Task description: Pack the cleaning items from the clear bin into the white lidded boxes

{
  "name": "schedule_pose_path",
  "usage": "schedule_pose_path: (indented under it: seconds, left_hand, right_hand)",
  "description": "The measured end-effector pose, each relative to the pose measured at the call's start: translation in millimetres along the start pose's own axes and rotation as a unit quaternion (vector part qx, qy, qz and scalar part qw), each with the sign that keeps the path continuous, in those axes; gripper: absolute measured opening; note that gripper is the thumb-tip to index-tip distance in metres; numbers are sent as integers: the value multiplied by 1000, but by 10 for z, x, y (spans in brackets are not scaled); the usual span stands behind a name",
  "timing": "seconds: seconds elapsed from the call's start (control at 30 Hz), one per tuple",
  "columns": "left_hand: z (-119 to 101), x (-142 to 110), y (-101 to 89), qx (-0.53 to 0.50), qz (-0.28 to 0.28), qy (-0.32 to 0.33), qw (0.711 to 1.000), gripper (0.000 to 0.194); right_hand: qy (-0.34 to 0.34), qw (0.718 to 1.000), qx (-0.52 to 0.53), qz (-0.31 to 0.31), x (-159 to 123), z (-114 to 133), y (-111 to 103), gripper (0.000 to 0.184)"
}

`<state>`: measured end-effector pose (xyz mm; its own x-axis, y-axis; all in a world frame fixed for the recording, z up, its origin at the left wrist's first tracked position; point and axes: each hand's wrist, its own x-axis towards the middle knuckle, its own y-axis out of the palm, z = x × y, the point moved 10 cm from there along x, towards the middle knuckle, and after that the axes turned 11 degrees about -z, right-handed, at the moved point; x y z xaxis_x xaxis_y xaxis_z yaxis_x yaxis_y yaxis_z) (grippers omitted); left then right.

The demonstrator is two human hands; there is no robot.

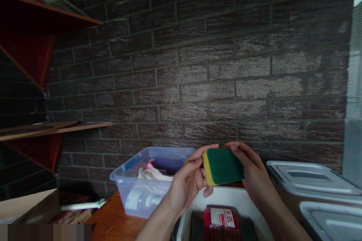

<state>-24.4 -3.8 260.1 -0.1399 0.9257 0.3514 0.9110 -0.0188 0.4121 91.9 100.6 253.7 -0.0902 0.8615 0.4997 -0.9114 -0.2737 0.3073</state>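
Observation:
A sponge point(224, 166), green on its broad face and yellow along the side, is held up between both hands. My left hand point(190, 173) grips its yellow left edge, thumb on the near side and fingers around the back and below. On the other end, my right hand point(251, 163) has its thumb against the green face, with the remaining fingers behind. Below the sponge stands a white bin point(226, 195). Inside it lie a dark item and a red packet point(222, 222) with a white label.
A translucent bluish bin point(147, 192) with cloth and a clear bottle inside sits left on the wooden table point(109, 218). Grey-lidded boxes point(313, 177) stand right. Red-bracketed shelves point(85, 126) jut out at left; a cardboard box point(28, 205) is below. A brick wall rises behind.

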Motion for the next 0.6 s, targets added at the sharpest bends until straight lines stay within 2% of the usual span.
schedule_pose_path:
  seconds: [0.1,0.27,0.37,0.5,0.6]
  left_hand:
    - [-12,-44,58,44,13,20,999,49]
    - [-35,-91,63,207,-7,80,975,77]
    - [-58,-102,12,272,-12,102,957,73]
    - [-87,-149,-59,326,3,124,937,70]
    - [-137,-236,-82,368,2,156,917,68]
  right_hand:
    - [7,1000,-2,-17,6,-9,-65,32]
    - [-47,996,-76,-30,-42,97,-195,32]
    - [-31,998,-45,-18,-143,95,-269,32]
    - [4,997,55,57,-386,122,-226,36]
    - [-9,993,54,105,-561,186,-167,46]
